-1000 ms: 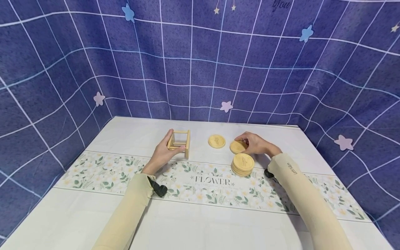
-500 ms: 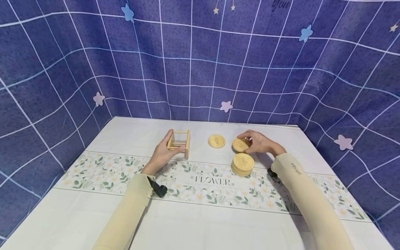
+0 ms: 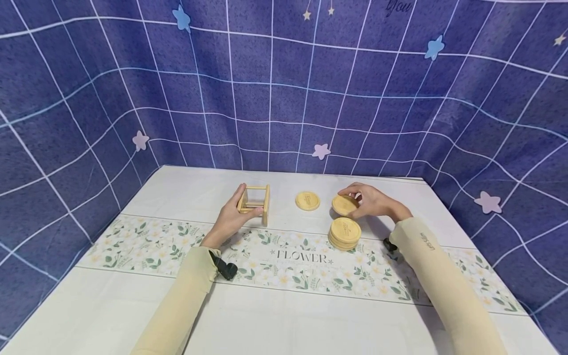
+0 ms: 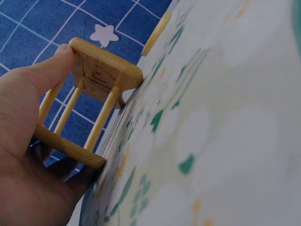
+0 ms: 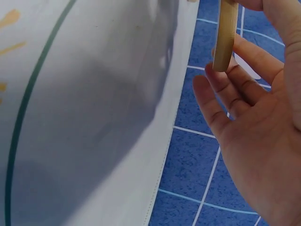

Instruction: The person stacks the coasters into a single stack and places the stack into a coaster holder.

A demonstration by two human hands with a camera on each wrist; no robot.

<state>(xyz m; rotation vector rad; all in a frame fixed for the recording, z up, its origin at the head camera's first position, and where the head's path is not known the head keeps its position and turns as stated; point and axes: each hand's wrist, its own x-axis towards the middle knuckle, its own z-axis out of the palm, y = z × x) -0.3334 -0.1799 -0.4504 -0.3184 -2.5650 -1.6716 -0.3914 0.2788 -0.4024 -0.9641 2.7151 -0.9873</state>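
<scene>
My left hand [image 3: 230, 217] grips a small wooden coaster holder [image 3: 266, 207], thumb on one side panel and fingers around the other. In the left wrist view its two end panels [image 4: 106, 68] are joined by thin rods, with carved lettering on one panel. My right hand [image 3: 373, 201] pinches a round wooden coaster [image 3: 343, 205] by its edge between thumb and fingers. The right wrist view shows that coaster edge-on, held off the cloth. Just nearer to me stands a stack of several coasters [image 3: 345, 230], the top one marked with printing.
Between holder and right hand, one loose coaster [image 3: 308, 200] lies flat on the white tablecloth [image 3: 266, 315]. A floral band [image 3: 284, 266] with the word FLOWER crosses the cloth. Blue gridded curtain [image 3: 284, 98] with stars hangs behind and at both sides.
My right hand has moved slightly right and up, lifting the pinched coaster off the cloth. The left hand and the holder have stayed in place.
</scene>
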